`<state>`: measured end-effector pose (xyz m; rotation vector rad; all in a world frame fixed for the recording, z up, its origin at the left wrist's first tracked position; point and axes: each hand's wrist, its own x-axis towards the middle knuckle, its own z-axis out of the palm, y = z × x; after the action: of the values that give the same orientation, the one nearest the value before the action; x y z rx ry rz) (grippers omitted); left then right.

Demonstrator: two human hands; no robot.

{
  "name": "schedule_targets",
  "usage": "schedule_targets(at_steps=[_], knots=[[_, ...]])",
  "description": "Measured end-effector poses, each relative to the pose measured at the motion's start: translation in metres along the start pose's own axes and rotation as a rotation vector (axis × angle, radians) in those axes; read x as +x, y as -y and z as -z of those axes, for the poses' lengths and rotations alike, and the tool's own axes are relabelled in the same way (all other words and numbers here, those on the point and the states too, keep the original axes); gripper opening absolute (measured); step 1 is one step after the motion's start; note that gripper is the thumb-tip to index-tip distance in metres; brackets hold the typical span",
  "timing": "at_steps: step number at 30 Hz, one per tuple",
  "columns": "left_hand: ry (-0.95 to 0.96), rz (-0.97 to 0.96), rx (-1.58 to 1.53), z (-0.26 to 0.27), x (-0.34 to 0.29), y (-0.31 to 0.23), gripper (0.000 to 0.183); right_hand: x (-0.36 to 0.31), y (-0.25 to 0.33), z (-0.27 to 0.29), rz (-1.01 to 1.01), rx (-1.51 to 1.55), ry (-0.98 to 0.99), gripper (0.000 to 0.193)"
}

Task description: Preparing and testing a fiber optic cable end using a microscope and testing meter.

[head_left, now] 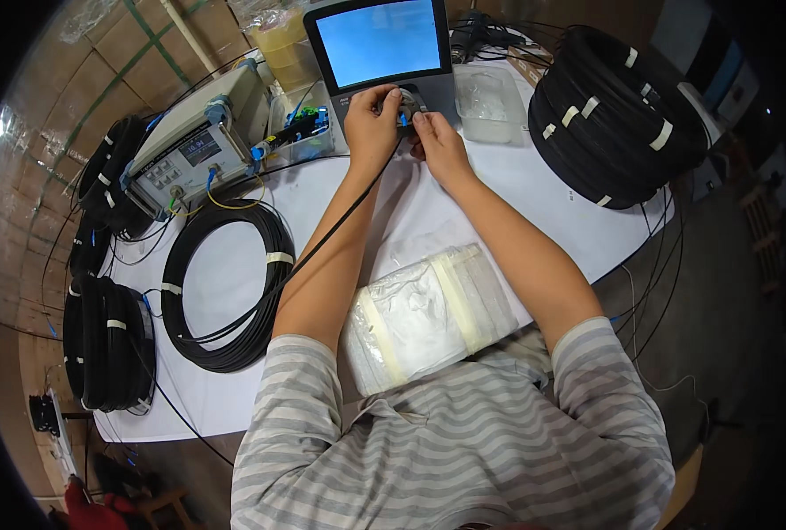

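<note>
Left hand [371,119] and right hand [437,141] met at the far table edge, fingers pinched on a blue-tipped cable connector [402,116] below the blue-screened tester [382,51], black cable coil [227,287] lay left, taped white bundle [428,314] near.

A thin black cable [326,234] is seen running from the coil of black cable [225,296], which lies flat on the white counter [534,190] at the person's left and is bound with pale tape bands. The cable is led diagonally up along the left forearm to the base of a grey device with a lit blue screen [382,49], standing upright at the far edge. There its end, fitted with a small blue connector [402,117], is pinched between the left hand [372,124] and the right hand [437,141], both closed about it, just against a round port on the device. The connector's tip is mostly hidden by the fingers.
</note>
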<state>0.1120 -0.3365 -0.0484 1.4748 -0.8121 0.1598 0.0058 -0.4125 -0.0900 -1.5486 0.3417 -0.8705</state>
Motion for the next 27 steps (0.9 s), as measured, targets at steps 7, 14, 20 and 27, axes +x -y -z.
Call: schedule_targets(at_steps=[7,14,20,27], knots=[[-0.01,0.006,-0.022,-0.001,0.002,0.006,0.025,0.001,-0.001,-0.002,0.003,-0.026,0.027,0.04],[-0.007,-0.001,-0.052,0.0,0.0,0.003,0.022,0.002,-0.003,-0.002,0.02,-0.017,-0.008,0.042],[0.004,-0.043,0.037,0.003,-0.003,-0.006,0.022,0.004,-0.006,0.0,0.04,-0.09,0.017,0.041],[0.036,-0.037,0.002,0.005,-0.001,-0.001,0.021,0.001,-0.003,-0.002,0.004,-0.037,-0.006,0.042]])
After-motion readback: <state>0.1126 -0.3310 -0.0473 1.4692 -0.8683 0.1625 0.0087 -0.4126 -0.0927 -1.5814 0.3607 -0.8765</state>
